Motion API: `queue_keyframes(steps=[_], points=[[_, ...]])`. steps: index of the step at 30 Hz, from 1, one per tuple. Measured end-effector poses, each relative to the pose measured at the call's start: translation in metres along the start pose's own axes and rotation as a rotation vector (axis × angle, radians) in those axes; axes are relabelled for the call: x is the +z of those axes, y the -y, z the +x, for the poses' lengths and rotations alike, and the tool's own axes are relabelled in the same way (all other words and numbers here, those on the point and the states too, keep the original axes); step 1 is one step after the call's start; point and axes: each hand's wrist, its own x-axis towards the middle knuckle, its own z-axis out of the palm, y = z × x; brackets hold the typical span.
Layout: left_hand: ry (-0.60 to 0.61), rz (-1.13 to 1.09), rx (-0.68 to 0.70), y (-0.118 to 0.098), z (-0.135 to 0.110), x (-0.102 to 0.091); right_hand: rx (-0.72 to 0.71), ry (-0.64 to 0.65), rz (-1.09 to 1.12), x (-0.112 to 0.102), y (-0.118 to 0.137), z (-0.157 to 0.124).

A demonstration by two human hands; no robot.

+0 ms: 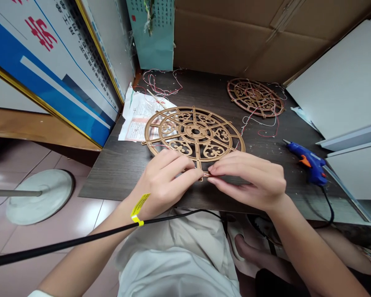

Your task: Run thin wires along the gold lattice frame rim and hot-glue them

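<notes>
A round brown openwork wheel with scroll patterns and spokes lies on the dark table, its near rim at the table's front. Over that rim, left of a spoke's end, my left hand is closed, thumb and forefinger pinched together. From the other side my right hand pinches at the same spot with thumb and fingertips. Between the fingertips shows a short length of thin reddish wire along the rim. The fingers partly hide the rim and the wire. More thin wire trails off the wheel's right side.
A second openwork wheel with loose wires lies at the back right. A blue glue gun rests on the right, its cord hanging off the front edge. Printed paper lies under the wheel's left side. A black cable crosses before my left wrist.
</notes>
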Motion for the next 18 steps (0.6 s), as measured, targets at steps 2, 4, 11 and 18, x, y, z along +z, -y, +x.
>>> queue_keyframes(steps=[2,4,11,18], points=[[-0.032,0.000,0.011,0.000,-0.007,0.000,0.037,0.042,0.018,-0.004,0.001,0.000],[-0.055,0.020,0.023,-0.001,-0.015,-0.001,0.064,0.110,0.046,-0.008,0.003,-0.003],[-0.042,0.099,-0.034,-0.015,-0.039,-0.006,0.250,0.159,0.044,-0.006,0.015,-0.019],[-0.020,0.104,-0.048,-0.018,-0.050,-0.003,0.165,0.250,-0.096,0.012,0.026,-0.030]])
